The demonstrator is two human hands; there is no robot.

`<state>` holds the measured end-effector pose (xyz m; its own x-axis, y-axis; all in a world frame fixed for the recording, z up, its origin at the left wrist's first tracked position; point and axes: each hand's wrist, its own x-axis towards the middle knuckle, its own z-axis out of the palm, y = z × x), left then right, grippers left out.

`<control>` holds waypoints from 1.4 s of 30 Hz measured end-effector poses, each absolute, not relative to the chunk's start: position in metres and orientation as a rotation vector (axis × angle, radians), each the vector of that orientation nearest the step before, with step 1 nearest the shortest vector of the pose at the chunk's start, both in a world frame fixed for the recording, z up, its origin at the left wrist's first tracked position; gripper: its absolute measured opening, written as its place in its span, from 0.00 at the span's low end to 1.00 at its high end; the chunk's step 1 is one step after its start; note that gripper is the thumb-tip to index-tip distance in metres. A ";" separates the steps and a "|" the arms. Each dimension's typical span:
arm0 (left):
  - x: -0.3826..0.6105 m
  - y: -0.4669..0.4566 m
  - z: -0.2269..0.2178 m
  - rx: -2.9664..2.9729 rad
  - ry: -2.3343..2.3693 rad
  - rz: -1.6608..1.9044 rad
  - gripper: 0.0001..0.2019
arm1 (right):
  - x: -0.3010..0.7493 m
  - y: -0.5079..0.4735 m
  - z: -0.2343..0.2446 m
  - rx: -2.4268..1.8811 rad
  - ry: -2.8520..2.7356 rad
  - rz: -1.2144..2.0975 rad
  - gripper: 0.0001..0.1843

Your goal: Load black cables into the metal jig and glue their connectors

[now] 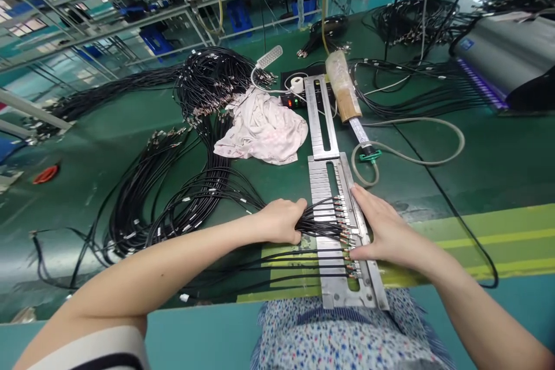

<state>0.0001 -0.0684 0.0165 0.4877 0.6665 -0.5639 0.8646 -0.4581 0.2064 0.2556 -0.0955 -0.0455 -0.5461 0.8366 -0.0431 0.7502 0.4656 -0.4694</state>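
Note:
My left hand is closed around a bunch of black cables just left of a slotted metal fixture. Small metal connectors on the cable ends lie in a row along the fixture's right side. At that side rests my right hand, fingers and thumb spread apart. Its fingertips touch the fixture's right edge, and the thumb tip is by the lower connectors. Several separate cables run straight across the slots nearer to me. Beyond the fixture lies a second slotted metal plate.
Coiled black cables and a larger cable heap cover the left. A pale cloth lies behind my left hand. A dispensing syringe with a hose lies beyond the fixture. A grey machine glows purple at right.

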 end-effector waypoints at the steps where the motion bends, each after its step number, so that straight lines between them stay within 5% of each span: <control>1: -0.001 -0.065 0.018 2.182 1.230 -0.543 0.15 | 0.255 -0.096 -0.045 -1.380 -2.514 0.656 0.67; 9: -0.004 -0.049 0.039 1.866 1.009 -0.149 0.07 | 0.252 -0.098 -0.039 -1.429 -2.485 0.701 0.62; 21: -0.016 -0.054 0.014 2.045 0.951 -0.163 0.15 | 0.252 -0.096 -0.036 -1.422 -2.487 0.771 0.66; 42: -0.025 -0.062 0.004 1.423 1.214 0.135 0.23 | 0.247 -0.100 -0.020 -1.530 -2.444 0.950 0.66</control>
<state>-0.0252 -0.0619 0.0041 0.4485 0.7070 -0.5468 0.5701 0.2449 0.7842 0.2474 -0.0996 -0.0200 -0.4876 0.8423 -0.2295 0.7763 0.2981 -0.5554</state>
